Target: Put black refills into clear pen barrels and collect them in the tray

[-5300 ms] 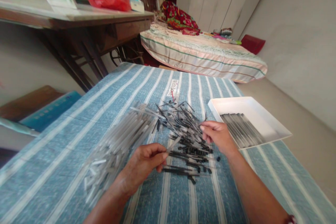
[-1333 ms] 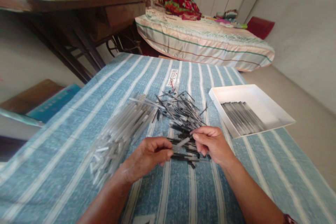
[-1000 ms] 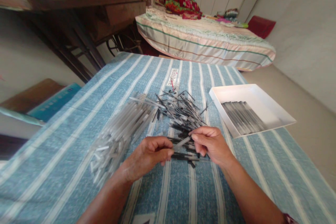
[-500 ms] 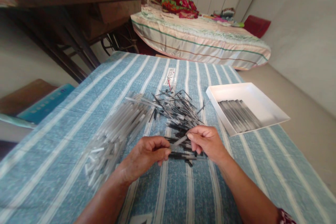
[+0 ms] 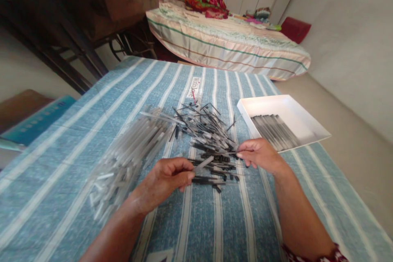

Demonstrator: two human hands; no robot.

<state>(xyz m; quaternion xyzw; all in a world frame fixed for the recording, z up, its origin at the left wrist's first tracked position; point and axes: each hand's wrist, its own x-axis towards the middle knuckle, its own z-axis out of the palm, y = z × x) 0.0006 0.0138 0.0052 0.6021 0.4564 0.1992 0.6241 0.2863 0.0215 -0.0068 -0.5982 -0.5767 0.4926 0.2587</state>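
Note:
My left hand [image 5: 172, 174] pinches a translucent grey tube [image 5: 204, 164], which points up and right over the dark parts. To its right, my right hand [image 5: 258, 153] is closed at the right edge of the pile of thin black and clear pieces [image 5: 211, 129]; its fingertips are on a thin dark piece [image 5: 230, 154]. Several small black pieces [image 5: 216, 188] lie below that pile. Many grey translucent tubes [image 5: 135, 139] are heaped at the left, with short pale caps [image 5: 104, 192] nearer me. A white box [image 5: 310, 125] at the right holds a row of dark-filled tubes [image 5: 274, 131].
A striped blue cloth [image 5: 92, 139] covers the table. Beyond its far edge stands a bed [image 5: 227, 41]. A wooden table [image 5: 123, 8] is at the upper left, above a blue item [image 5: 39, 118] beside the cloth. A red object [image 5: 295, 29] stands by the wall.
My right hand has moved right, away from the tube that both hands were touching. My left hand still holds that tube. The whole view has shifted slightly.

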